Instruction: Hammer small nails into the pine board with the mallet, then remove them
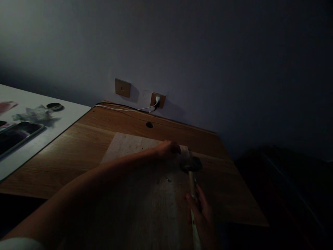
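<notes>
A pale wooden board lies on the wooden table. My left hand reaches across to its far right part, fingers drawn together at the surface; what they pinch, if anything, is too dark to see. My right hand grips the pale handle of a hammer near the board's right side. The hammer's dark head is up by the board's far right corner, a little right of my left fingers. A small shiny nail-like piece shows on the board between my hands. Several dark dots mark the board's far left part.
The wooden table meets a wall with two outlet plates, one holding a white plug and cable. At left, a white table carries a phone-like device, crumpled clear plastic and a dark round object.
</notes>
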Demonstrator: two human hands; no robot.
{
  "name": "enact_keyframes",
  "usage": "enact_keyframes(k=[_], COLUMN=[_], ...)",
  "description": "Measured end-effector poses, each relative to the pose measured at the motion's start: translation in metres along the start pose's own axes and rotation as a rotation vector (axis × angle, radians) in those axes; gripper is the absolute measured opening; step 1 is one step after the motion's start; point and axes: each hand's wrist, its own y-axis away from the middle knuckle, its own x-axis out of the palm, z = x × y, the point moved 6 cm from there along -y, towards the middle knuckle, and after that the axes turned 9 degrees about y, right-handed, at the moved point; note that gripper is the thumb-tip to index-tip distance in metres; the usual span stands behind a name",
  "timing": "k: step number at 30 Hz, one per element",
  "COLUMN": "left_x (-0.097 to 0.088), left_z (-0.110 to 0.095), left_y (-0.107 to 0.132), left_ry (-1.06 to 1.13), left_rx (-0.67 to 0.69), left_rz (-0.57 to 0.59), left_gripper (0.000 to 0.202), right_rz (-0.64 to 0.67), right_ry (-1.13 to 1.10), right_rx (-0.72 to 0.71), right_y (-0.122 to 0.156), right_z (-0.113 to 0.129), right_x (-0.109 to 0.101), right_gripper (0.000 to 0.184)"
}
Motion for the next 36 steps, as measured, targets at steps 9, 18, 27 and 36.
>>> enact_keyframes(k=[9, 18, 27, 36], left_x=[-0.001, 0.005, 0.007, 0.005], left_z=[0.000, -0.001, -0.001, 0.002], left_y=[0.004, 0.003, 0.000, 0.004], left_ry=[0.033, -0.030, -0.122, 0.023], left_rx=[-0.045, 0.062, 0.111, 0.044], left_rz=[-0.049, -0.032, -0.045, -0.038], left_gripper=[0.023, 0.017, 0.010, 0.032], right_rz=[-0.025, -0.023, 0.150, 0.208], right_ry=[0.011, 0.020, -0.013, -0.111], right_rx=[-0.050, 0.020, 0.140, 0.084], right_y=[0.001, -0.001, 0.002, -0.012], right_z=[0.002, -0.005, 0.005, 0.025], right_x=[-0.003, 0.000, -0.003, 0.002], right_gripper=[0.085, 0.096, 0.092, 0.087])
